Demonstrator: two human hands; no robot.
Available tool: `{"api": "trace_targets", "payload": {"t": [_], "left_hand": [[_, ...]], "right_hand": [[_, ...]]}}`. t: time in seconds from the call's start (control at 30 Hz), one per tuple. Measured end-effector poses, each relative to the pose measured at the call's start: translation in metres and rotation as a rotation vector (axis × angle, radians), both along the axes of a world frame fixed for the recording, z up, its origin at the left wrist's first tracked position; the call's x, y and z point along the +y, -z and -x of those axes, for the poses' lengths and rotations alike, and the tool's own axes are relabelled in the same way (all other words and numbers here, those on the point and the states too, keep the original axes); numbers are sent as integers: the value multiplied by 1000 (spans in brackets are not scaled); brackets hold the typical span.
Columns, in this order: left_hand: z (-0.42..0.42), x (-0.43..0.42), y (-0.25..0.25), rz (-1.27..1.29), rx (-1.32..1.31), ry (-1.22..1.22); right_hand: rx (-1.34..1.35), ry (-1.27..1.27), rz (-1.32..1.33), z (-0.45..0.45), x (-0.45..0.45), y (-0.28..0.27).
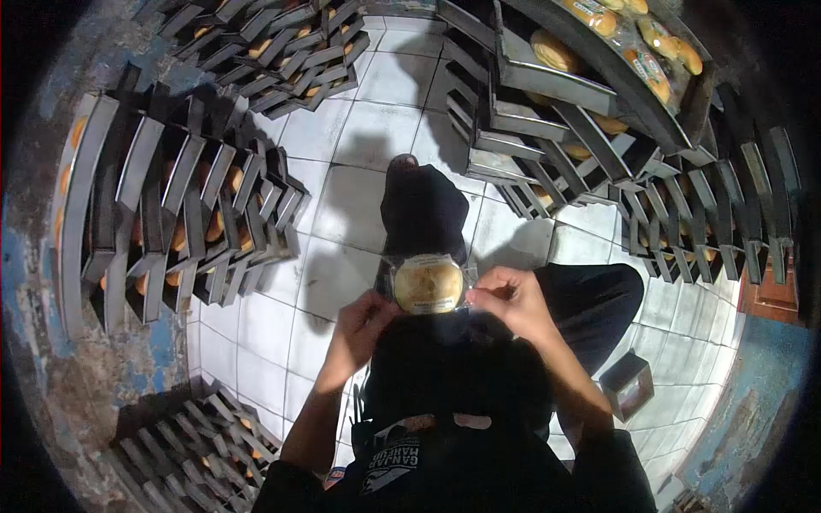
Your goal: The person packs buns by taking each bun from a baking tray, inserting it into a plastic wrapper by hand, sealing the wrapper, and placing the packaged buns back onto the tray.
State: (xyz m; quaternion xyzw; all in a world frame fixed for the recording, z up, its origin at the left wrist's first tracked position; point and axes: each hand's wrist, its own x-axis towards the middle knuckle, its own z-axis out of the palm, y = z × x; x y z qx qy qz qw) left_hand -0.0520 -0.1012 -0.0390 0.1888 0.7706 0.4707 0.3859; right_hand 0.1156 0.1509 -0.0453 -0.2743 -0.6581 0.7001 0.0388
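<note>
A round, golden bread bun in a clear printed plastic wrapper [429, 285] is held flat over my lap, in front of my dark trousers. My left hand [363, 332] pinches the wrapper's left end, its fingertips partly hidden against the dark cloth. On the other side, my right hand [511, 299] grips the wrapper's right end between thumb and fingers. The bun lies between the two hands, with print along the film above and below it.
Stacked metal trays of buns [175, 205] stand at the left, with more stacks at the upper left and lower left. Another tray stack [547, 111] rises at the upper right, wrapped breads [654, 73] on top. A small box-like object [627, 386] sits on the white tiled floor [342, 201].
</note>
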Motion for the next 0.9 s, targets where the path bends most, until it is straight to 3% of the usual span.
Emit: {"api": "trace_targets", "payload": {"t": [0.2,0.3,0.37,0.43,0.5,0.53,0.57,0.67,0.73,0.77,0.83,0.9], "left_hand": [[12,1,31,-72,-166,26],[17,3,30,-109,-139,38],[21,6,24,-139,-82,14],[26,13,17,-92,-11,116],[29,12,26,-71,57,142],[31,13,27,-47,127,164],[33,12,25,-72,139,176],[41,3,19,-108,36,155],[46,4,14,-124,-28,87],[49,4,17,-133,-16,100],[56,3,26,-183,147,17],[60,12,7,-163,122,5]], "right_hand": [[-169,-107,491,6,18,20],[-83,-227,292,7,20,14],[194,-408,74,8,29,-5],[240,-487,-64,12,38,-29],[-74,-552,257,23,51,-77],[-35,-551,207,26,59,-88],[28,-503,117,28,70,-110],[338,-177,-630,44,115,-154],[371,156,-763,71,143,-193],[344,312,-578,87,156,-215],[566,466,-696,129,213,-219],[436,486,-767,170,258,-221]]}}
